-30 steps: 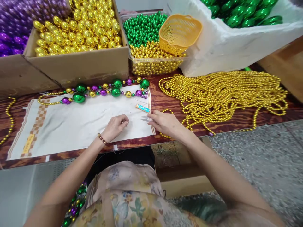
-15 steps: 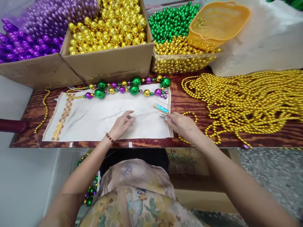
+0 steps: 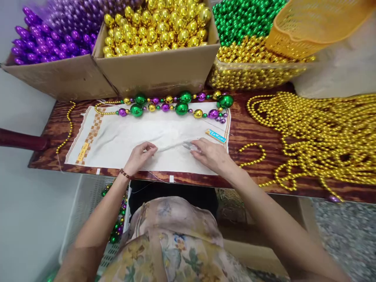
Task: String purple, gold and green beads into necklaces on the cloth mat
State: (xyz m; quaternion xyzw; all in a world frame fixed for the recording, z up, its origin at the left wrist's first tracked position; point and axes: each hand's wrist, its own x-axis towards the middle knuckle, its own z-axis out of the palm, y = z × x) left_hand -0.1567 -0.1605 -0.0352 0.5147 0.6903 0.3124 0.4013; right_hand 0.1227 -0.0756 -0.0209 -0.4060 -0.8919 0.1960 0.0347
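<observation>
Left hand (image 3: 140, 156): fingertips pinched together, resting on white cloth (image 3: 117, 141).
Right hand (image 3: 212, 156): grips small metal snips (image 3: 190, 146), tips pointing left.
Bead necklace (image 3: 176, 105): green, purple, gold; along cloth's far edge.
Gold strands (image 3: 317, 133): heaped, right.
Cardboard boxes (image 3: 158, 72): far, filled with beads.

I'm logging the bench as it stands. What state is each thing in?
Left hand: fingers curled, resting on the white cloth.
Right hand: on the cloth, fingertips at a small metal tool; grip unclear.
White cloth: spread flat.
Green, purple and gold beaded strand: laid out along the cloth's far edge.
Cardboard box of gold beads: open, full.
Gold bead strings: loose, heaped.
Orange plastic basket: tipped on beads.
</observation>
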